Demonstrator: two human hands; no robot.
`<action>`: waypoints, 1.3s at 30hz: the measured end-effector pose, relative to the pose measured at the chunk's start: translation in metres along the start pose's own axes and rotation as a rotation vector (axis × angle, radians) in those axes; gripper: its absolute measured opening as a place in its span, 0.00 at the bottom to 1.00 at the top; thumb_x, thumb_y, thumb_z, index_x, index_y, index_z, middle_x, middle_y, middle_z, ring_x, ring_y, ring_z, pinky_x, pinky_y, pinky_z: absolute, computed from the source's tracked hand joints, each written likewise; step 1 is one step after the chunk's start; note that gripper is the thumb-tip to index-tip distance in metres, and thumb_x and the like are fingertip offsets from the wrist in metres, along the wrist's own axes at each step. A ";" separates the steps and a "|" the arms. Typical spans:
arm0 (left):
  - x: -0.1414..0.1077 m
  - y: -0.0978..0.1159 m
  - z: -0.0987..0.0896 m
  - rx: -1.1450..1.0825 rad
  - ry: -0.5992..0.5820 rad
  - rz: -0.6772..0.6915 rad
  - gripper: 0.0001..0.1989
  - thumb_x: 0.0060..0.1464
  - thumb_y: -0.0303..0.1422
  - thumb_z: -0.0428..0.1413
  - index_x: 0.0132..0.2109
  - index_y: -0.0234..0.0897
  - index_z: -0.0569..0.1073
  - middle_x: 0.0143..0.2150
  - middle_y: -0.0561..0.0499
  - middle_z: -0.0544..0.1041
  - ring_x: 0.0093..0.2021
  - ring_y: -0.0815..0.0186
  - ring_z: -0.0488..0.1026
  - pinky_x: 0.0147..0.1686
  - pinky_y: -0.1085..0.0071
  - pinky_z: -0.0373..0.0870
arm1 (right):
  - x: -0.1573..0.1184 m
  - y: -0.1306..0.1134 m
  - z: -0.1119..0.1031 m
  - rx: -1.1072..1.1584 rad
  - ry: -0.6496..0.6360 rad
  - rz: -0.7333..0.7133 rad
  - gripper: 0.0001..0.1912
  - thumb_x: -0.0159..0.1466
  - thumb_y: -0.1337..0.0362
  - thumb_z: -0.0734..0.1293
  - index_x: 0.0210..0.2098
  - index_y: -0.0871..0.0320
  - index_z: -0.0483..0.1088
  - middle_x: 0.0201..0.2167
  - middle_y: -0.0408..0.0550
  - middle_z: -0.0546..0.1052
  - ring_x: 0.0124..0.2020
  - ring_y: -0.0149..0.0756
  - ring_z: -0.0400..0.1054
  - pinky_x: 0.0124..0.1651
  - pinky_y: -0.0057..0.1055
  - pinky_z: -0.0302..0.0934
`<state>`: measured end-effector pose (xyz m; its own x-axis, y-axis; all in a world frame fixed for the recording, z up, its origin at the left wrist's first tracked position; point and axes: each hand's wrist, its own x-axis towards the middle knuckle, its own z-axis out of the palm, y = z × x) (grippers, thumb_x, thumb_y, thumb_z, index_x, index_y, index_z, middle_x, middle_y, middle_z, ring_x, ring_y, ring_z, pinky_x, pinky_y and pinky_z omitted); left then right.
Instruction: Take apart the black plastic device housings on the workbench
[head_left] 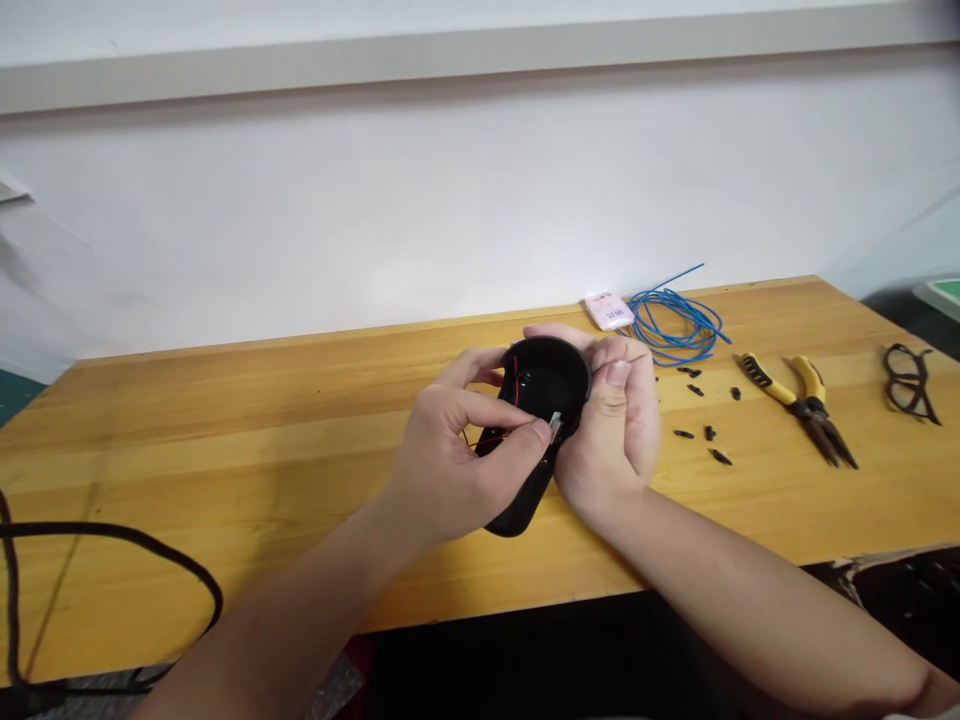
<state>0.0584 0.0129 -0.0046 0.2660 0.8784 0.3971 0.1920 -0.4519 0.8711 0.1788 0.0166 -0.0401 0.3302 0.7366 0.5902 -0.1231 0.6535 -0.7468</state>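
Observation:
A black hollow plastic shell [555, 375], wide and rounded at the top with a narrower lower end, is held above the table. My right hand [619, 430] is wrapped round its right side. Inside the shell, the thumb and fingers of my left hand [480, 440] pinch a small circuit board [556, 427] with a silvery part and a bit of green. A thin red wire [516, 385] runs along the shell's left inner wall, and more red wire passes by my left fingers. My fingers hide part of the board and the shell's lower inside.
Right of my hands on the wooden table [225, 420] lie a coil of blue wire [679, 325], a small white-pink packet [607, 311], several small black pieces [696, 390], yellow-handled pliers [806, 405] and black-framed glasses [909, 380]. A black cable [150, 538] loops at left. A white wall stands behind.

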 end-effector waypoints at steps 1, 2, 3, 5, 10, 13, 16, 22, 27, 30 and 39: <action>0.000 0.000 0.000 0.019 0.002 0.005 0.10 0.53 0.26 0.63 0.30 0.46 0.86 0.45 0.49 0.82 0.49 0.56 0.77 0.52 0.54 0.74 | 0.000 0.000 0.000 0.006 -0.006 -0.002 0.07 0.79 0.60 0.52 0.42 0.49 0.54 0.49 0.51 0.79 0.49 0.40 0.77 0.51 0.45 0.75; 0.000 0.000 0.000 0.035 0.004 0.011 0.09 0.53 0.27 0.63 0.29 0.46 0.86 0.44 0.49 0.82 0.49 0.56 0.77 0.52 0.54 0.74 | 0.000 0.000 0.000 0.017 -0.009 -0.006 0.07 0.79 0.60 0.52 0.42 0.49 0.55 0.49 0.50 0.79 0.49 0.40 0.77 0.51 0.45 0.75; 0.001 0.000 0.000 0.047 0.006 0.016 0.09 0.53 0.27 0.64 0.29 0.46 0.86 0.44 0.48 0.82 0.49 0.56 0.77 0.51 0.55 0.74 | 0.000 0.000 0.001 0.033 -0.010 -0.012 0.06 0.79 0.60 0.52 0.43 0.49 0.55 0.49 0.50 0.79 0.49 0.40 0.77 0.51 0.45 0.75; 0.001 0.000 0.001 0.056 0.006 0.017 0.09 0.52 0.27 0.64 0.29 0.46 0.86 0.44 0.48 0.81 0.50 0.56 0.77 0.51 0.55 0.74 | -0.001 0.000 0.001 0.073 -0.007 -0.018 0.06 0.79 0.61 0.53 0.43 0.49 0.56 0.49 0.50 0.79 0.47 0.39 0.78 0.50 0.44 0.75; 0.002 -0.001 -0.001 0.023 -0.006 0.025 0.08 0.51 0.27 0.63 0.27 0.44 0.85 0.45 0.46 0.80 0.50 0.57 0.77 0.51 0.55 0.73 | -0.003 -0.002 0.003 0.009 -0.003 0.008 0.07 0.79 0.59 0.52 0.42 0.49 0.54 0.49 0.51 0.79 0.45 0.41 0.78 0.47 0.45 0.76; 0.004 -0.003 -0.004 0.013 -0.036 0.024 0.08 0.50 0.27 0.64 0.26 0.44 0.84 0.46 0.46 0.80 0.48 0.58 0.77 0.51 0.55 0.74 | -0.004 -0.002 0.003 -0.013 0.005 -0.020 0.08 0.79 0.58 0.52 0.42 0.49 0.53 0.48 0.51 0.80 0.46 0.41 0.78 0.49 0.47 0.75; 0.005 -0.004 -0.005 0.019 -0.061 0.023 0.08 0.50 0.27 0.64 0.26 0.44 0.84 0.48 0.47 0.80 0.48 0.58 0.77 0.51 0.56 0.74 | -0.003 -0.003 0.003 -0.016 -0.011 -0.028 0.08 0.79 0.58 0.52 0.42 0.49 0.54 0.48 0.51 0.80 0.47 0.41 0.78 0.50 0.48 0.75; 0.001 -0.005 0.002 0.001 -0.013 0.006 0.08 0.50 0.26 0.64 0.28 0.43 0.85 0.50 0.45 0.80 0.50 0.58 0.77 0.53 0.57 0.74 | 0.001 -0.003 0.002 0.011 0.035 0.037 0.08 0.78 0.57 0.53 0.42 0.49 0.55 0.47 0.51 0.79 0.45 0.40 0.77 0.49 0.45 0.76; -0.002 -0.007 0.010 -0.023 0.079 0.017 0.07 0.47 0.25 0.65 0.28 0.44 0.85 0.55 0.46 0.80 0.50 0.58 0.78 0.54 0.56 0.74 | 0.002 -0.001 0.001 0.048 0.060 0.009 0.07 0.78 0.58 0.54 0.42 0.50 0.58 0.46 0.51 0.77 0.45 0.41 0.77 0.47 0.45 0.76; -0.003 -0.009 0.011 -0.033 0.086 0.014 0.07 0.46 0.24 0.65 0.27 0.41 0.84 0.56 0.46 0.80 0.47 0.59 0.79 0.50 0.58 0.76 | 0.001 0.000 0.001 0.017 0.061 -0.004 0.08 0.78 0.57 0.54 0.42 0.50 0.58 0.46 0.51 0.77 0.46 0.41 0.77 0.47 0.46 0.76; -0.001 -0.010 0.007 -0.046 0.033 0.059 0.05 0.53 0.29 0.65 0.29 0.38 0.82 0.49 0.43 0.79 0.48 0.59 0.77 0.48 0.62 0.75 | 0.004 -0.002 0.000 0.138 0.069 -0.052 0.09 0.78 0.61 0.57 0.42 0.51 0.64 0.45 0.47 0.78 0.44 0.35 0.76 0.46 0.37 0.75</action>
<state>0.0631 0.0149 -0.0159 0.2439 0.8556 0.4566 0.1336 -0.4960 0.8580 0.1802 0.0185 -0.0357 0.4020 0.6907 0.6011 -0.2300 0.7116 -0.6639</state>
